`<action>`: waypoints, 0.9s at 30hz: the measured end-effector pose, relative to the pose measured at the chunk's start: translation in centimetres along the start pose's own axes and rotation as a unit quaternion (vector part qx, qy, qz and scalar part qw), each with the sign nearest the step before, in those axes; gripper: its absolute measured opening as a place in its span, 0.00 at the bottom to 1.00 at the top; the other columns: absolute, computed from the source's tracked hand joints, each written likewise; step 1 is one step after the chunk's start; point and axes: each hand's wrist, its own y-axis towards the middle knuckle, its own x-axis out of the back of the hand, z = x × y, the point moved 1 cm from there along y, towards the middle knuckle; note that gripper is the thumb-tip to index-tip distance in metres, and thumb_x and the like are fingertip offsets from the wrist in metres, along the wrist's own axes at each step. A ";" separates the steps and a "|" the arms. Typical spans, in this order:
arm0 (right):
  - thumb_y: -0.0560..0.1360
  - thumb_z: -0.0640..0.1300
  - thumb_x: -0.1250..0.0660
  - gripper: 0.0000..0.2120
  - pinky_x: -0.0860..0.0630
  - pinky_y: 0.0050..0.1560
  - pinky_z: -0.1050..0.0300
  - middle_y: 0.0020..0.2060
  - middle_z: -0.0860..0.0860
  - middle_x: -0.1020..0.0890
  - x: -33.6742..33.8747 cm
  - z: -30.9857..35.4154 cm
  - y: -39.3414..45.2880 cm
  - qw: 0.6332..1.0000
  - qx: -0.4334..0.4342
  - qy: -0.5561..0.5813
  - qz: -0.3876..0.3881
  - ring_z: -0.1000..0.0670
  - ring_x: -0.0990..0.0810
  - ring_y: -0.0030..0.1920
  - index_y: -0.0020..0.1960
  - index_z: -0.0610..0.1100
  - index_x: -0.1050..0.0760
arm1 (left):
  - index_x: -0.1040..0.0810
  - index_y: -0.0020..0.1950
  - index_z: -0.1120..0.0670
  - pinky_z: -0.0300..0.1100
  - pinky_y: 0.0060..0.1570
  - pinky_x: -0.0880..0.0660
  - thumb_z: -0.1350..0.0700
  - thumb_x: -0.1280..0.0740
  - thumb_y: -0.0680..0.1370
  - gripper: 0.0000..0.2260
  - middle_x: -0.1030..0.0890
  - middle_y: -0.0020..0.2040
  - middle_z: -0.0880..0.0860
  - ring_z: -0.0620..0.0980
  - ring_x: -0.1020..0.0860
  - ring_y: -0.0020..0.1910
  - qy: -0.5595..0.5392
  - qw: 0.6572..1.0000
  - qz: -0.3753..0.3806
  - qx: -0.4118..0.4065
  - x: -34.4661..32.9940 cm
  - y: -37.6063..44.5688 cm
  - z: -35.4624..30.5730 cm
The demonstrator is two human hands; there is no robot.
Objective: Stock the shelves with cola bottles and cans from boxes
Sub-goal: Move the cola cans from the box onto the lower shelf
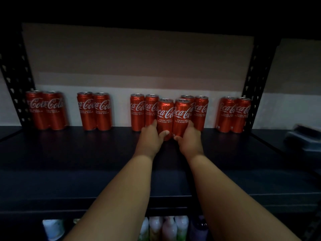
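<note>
Two tall red cola cans stand side by side on the dark shelf (86,153), a little in front of the back row. My left hand (152,136) grips the left can (165,115) near its base, thumb across the front. My right hand (188,136) grips the right can (181,117) the same way. Behind them, pairs of red cans line the back of the shelf: far left (46,110), left of middle (94,111), a middle pair (144,110), a pair right of that (200,112) and far right (233,114).
Black perforated uprights stand at the left (16,80) and right (255,80) of the bay. A dark grey object (304,138) lies at the right edge. Pale bottles (166,228) stand on the shelf below. The front half of the shelf is bare.
</note>
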 end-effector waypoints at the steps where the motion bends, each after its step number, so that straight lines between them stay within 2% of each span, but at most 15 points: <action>1: 0.75 0.36 0.26 0.32 0.29 0.71 0.43 0.69 0.41 0.26 0.0 0.0 0.0 1.000 0.002 -0.001 -0.002 0.41 0.26 0.69 0.75 0.42 0.36 | 0.30 0.75 0.48 0.58 0.65 0.24 0.37 0.31 0.74 0.32 0.21 0.66 0.55 0.55 0.22 0.66 -0.001 1.000 0.000 0.001 0.0 0.0 0.0; 9: 0.74 0.37 0.25 0.34 0.29 0.71 0.44 0.69 0.41 0.27 0.1 -0.1 -0.3 1.000 0.002 -0.010 -0.004 0.41 0.26 0.69 0.75 0.43 0.37 | 0.27 0.72 0.51 0.58 0.65 0.23 0.44 0.26 0.76 0.27 0.21 0.66 0.56 0.56 0.22 0.64 0.003 1.000 -0.004 0.022 0.8 -1.2 -1.2; 13: 0.74 0.39 0.25 0.34 0.27 0.68 0.45 0.68 0.41 0.25 0.7 0.1 -1.8 0.999 -0.014 -0.037 -0.007 0.40 0.24 0.67 0.75 0.40 0.38 | 0.22 0.67 0.59 0.47 0.63 0.23 0.57 0.25 0.77 0.19 0.18 0.62 0.57 0.54 0.19 0.61 -0.014 0.998 -0.050 0.047 2.0 -3.2 -2.3; 17: 0.75 0.40 0.25 0.32 0.26 0.64 0.48 0.67 0.40 0.25 2.0 0.7 -4.7 0.997 -0.024 -0.065 0.022 0.39 0.23 0.66 0.75 0.40 0.36 | 0.23 0.69 0.58 0.46 0.65 0.24 0.60 0.25 0.76 0.21 0.18 0.62 0.55 0.52 0.19 0.60 0.005 0.998 0.001 0.057 2.7 -6.4 -3.4; 20: 0.74 0.42 0.24 0.27 0.24 0.60 0.51 0.62 0.40 0.21 3.2 1.2 -8.4 0.996 0.014 -0.083 0.021 0.39 0.21 0.62 0.69 0.40 0.31 | 0.19 0.62 0.57 0.40 0.58 0.23 0.60 0.23 0.74 0.17 0.16 0.55 0.53 0.51 0.18 0.55 0.022 0.999 0.012 0.040 3.6 -9.6 -4.3; 22: 0.73 0.43 0.23 0.23 0.21 0.56 0.51 0.57 0.41 0.19 3.9 1.3 -11.1 0.996 0.033 -0.078 0.011 0.39 0.19 0.57 0.63 0.40 0.27 | 0.17 0.59 0.57 0.33 0.51 0.26 0.59 0.22 0.72 0.15 0.15 0.52 0.53 0.48 0.18 0.51 0.018 0.999 0.020 0.035 4.6 -12.1 -5.2; 24: 0.72 0.43 0.23 0.22 0.20 0.56 0.49 0.55 0.41 0.19 4.5 1.5 -13.8 0.997 0.034 -0.064 0.011 0.42 0.18 0.55 0.62 0.40 0.25 | 0.16 0.56 0.57 0.27 0.44 0.28 0.60 0.21 0.72 0.14 0.14 0.50 0.52 0.44 0.19 0.47 -0.006 0.998 0.038 0.041 5.8 -14.7 -6.2; 25: 0.72 0.42 0.23 0.21 0.20 0.56 0.49 0.54 0.42 0.19 4.8 1.6 -15.1 0.998 0.036 -0.052 0.010 0.43 0.18 0.54 0.62 0.40 0.25 | 0.15 0.54 0.57 0.25 0.43 0.27 0.62 0.21 0.71 0.12 0.13 0.48 0.52 0.43 0.18 0.45 -0.025 0.998 0.042 0.043 6.3 -16.0 -6.7; 27: 0.73 0.41 0.24 0.18 0.20 0.55 0.51 0.52 0.45 0.19 5.4 1.6 -17.8 0.999 0.046 -0.022 0.004 0.47 0.19 0.50 0.61 0.42 0.24 | 0.14 0.51 0.57 0.31 0.48 0.21 0.64 0.22 0.71 0.10 0.13 0.43 0.52 0.43 0.16 0.43 -0.053 0.997 0.038 0.036 7.4 -18.8 -7.6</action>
